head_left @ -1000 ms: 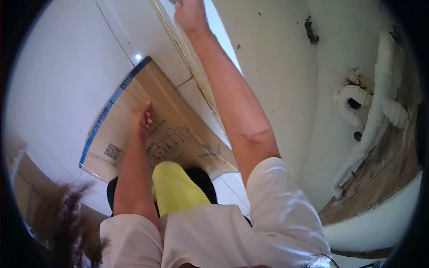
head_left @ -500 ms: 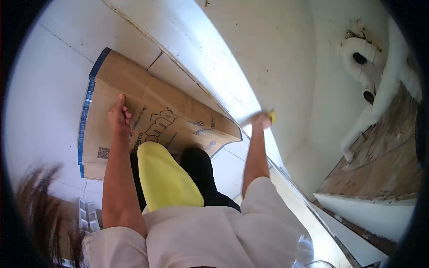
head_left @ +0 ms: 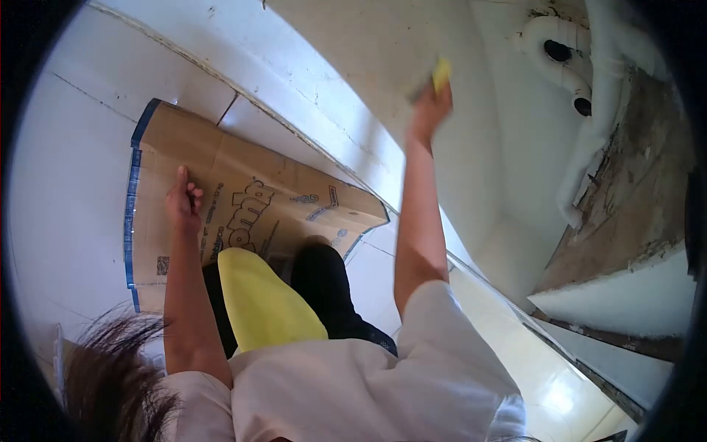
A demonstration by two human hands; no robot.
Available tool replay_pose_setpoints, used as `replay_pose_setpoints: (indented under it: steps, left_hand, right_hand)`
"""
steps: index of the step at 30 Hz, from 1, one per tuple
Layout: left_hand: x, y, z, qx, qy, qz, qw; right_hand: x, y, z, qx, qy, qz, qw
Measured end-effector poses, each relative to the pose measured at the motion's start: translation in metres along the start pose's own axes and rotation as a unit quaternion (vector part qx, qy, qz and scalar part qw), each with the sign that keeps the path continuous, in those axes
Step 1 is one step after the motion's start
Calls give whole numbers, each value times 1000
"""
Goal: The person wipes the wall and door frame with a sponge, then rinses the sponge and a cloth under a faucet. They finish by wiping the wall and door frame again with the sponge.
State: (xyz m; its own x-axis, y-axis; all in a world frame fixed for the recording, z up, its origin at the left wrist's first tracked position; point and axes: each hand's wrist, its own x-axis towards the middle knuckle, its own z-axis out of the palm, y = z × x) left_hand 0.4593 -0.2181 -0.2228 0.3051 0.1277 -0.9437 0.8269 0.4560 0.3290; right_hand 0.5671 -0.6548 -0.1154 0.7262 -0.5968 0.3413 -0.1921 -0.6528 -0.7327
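Our left hand (head_left: 184, 202), thumb spread from loosely curled fingers, is over the printed cardboard sheet (head_left: 224, 163); farther right, our right hand (head_left: 432, 114) grips a blurred yellow sponge (head_left: 441, 75) in front of the cream wall (head_left: 471, 155), left of the white drainpipe (head_left: 607, 88).

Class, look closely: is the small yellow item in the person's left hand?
No, the right hand holds the small yellow item.
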Motion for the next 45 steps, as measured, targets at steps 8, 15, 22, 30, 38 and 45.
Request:
replay_pose_setpoints:
  steps: [8, 15, 22, 30, 38, 45]
  left_hand:
    - [8, 37, -16, 269, -159, 9, 950]
    - [-7, 41, -6, 226, -90, 26, 970]
    - [3, 38, -12, 257, -102, 0, 961]
    - [3, 36, -14, 271, -109, 10, 956]
    - [2, 42, -12, 224, -107, 18, 968]
    - [6, 40, -13, 173, -108, 0, 979]
  right_hand:
    - [-144, 52, -102, -390, -147, 42, 908]
    - [-86, 120, -132, -385, -76, 169, 904]
    - [-80, 81, -125, -171, -108, 275, 940]
    - [-86, 101, -129, -238, -85, 166, 953]
    - [-170, 236, -247, -253, 53, 292, 921]
    - [-100, -9, 29, -760, -386, 131, 506]
